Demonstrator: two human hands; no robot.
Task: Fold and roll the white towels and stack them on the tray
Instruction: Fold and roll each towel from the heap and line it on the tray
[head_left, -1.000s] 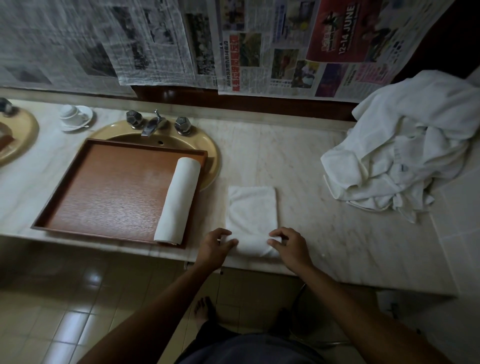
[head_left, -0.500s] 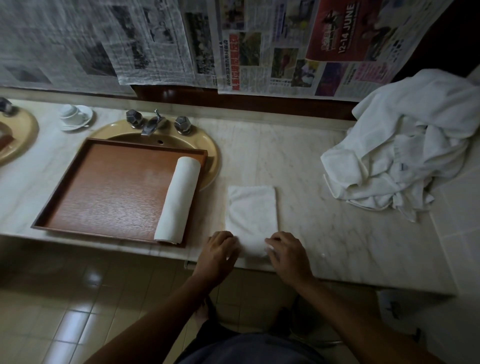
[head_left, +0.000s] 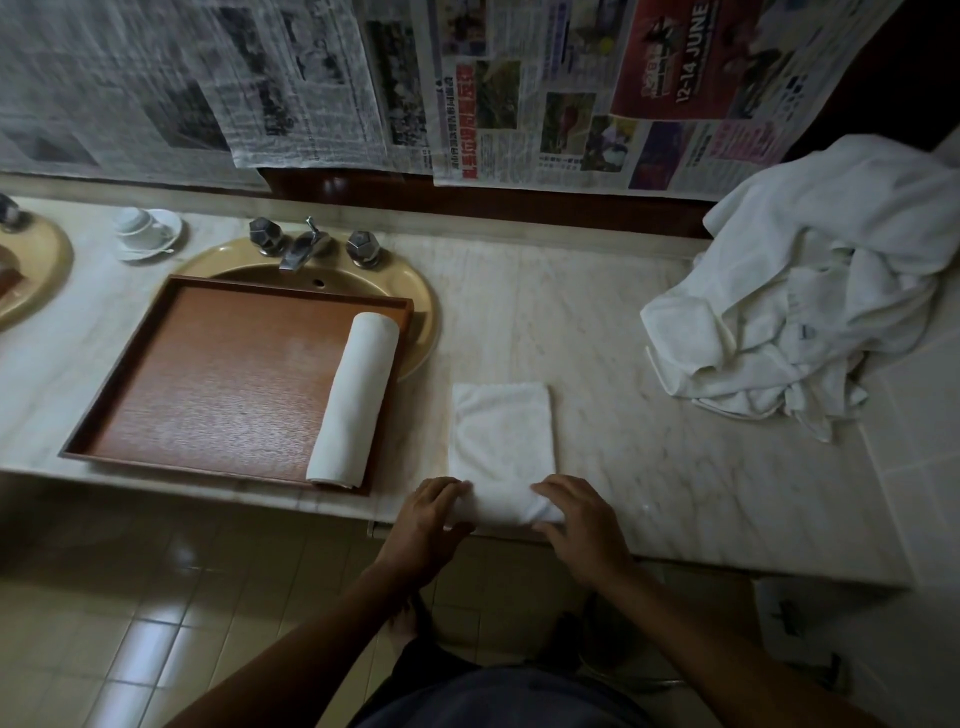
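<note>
A folded white towel (head_left: 501, 436) lies on the marble counter near its front edge, its near end curled up into a short roll. My left hand (head_left: 428, 519) grips the roll's left end, fingers over the top. My right hand (head_left: 582, 519) grips its right end the same way. To the left a brown wooden tray (head_left: 208, 374) sits partly over the sink, and one rolled white towel (head_left: 356, 400) lies along the tray's right side.
A heap of loose white towels (head_left: 810, 291) fills the counter's far right. Behind the tray are a yellow sink (head_left: 415, 291) with a tap (head_left: 301, 249), and a cup on a saucer (head_left: 145, 231). Newspaper sheets hang on the wall behind.
Both hands have curled the towel's near edge over and begun rolling it away from me, so the flat part is shorter. The tray and the towel heap are unmoved.
</note>
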